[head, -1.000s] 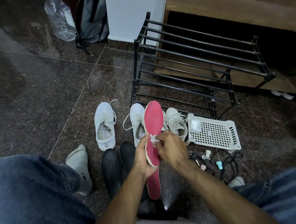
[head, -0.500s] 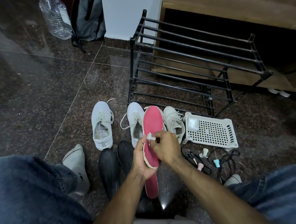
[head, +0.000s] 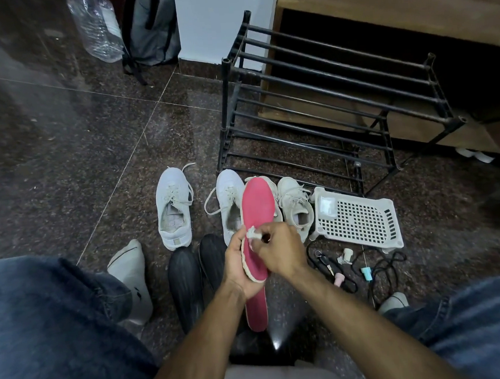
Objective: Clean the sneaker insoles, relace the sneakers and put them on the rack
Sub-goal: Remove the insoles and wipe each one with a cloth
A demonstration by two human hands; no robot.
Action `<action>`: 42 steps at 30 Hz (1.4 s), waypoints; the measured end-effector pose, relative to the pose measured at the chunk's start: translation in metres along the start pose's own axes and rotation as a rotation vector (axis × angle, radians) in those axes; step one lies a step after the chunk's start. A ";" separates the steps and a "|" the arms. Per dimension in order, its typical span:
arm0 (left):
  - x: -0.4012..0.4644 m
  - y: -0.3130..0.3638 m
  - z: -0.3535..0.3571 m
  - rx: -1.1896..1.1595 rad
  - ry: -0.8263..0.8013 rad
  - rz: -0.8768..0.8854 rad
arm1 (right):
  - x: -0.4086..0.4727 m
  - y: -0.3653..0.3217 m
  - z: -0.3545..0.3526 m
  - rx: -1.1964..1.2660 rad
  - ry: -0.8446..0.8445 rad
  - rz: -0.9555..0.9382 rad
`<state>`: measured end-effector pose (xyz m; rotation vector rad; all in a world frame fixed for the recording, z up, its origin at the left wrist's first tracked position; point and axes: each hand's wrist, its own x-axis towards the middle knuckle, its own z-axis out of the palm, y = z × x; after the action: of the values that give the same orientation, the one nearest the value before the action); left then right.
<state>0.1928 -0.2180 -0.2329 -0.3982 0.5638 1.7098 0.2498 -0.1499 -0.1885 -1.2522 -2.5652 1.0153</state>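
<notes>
At centre frame I see the left hand [head: 239, 267] gripping a pink insole [head: 257, 206] from beneath, thumb on its near-left edge and fingers curled under, so the insole stands tilted with its toe toward 12 o'clock. A second pink insole [head: 257, 311] shows below the hand, toward 6 o'clock; I cannot tell whether it touches the first. The right hand [head: 279, 251] lies over the upper insole's midsection, fingertips pinched together on a small white wipe [head: 251, 233] pressed to the pink surface.

Behind the insole — at 12 o'clock — a white sneaker [head: 230, 201] and a cream sneaker [head: 295, 205] sit on the floor, a third pale shoe partly hidden between them. At 10 o'clock, well apart, is another white sneaker [head: 173, 208], its laces loose. The black shoe rack [head: 340, 100] stands at 1 o'clock, just beyond the sneakers.

A white perforated basket [head: 360, 220] lies at 3 o'clock, with dark cords [head: 390, 265] and small items near it. Two black shoes [head: 187, 282] rest at 8 o'clock beside a grey-socked foot [head: 132, 274]. At 11 o'clock — far off — a clear plastic bottle [head: 96, 25] leans by a grey backpack [head: 150, 24].
</notes>
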 end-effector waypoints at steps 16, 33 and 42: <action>0.001 0.003 -0.002 -0.055 -0.025 -0.006 | -0.009 -0.004 -0.001 -0.017 -0.046 -0.079; 0.008 0.010 -0.009 -0.017 -0.027 0.049 | -0.025 0.000 -0.002 -0.026 -0.214 -0.128; 0.008 -0.003 -0.002 -0.007 -0.056 -0.045 | 0.004 0.001 -0.014 -0.403 -0.042 -0.278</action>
<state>0.1937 -0.2123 -0.2389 -0.3642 0.5052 1.6749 0.2524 -0.1393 -0.1792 -0.9057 -2.9671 0.4920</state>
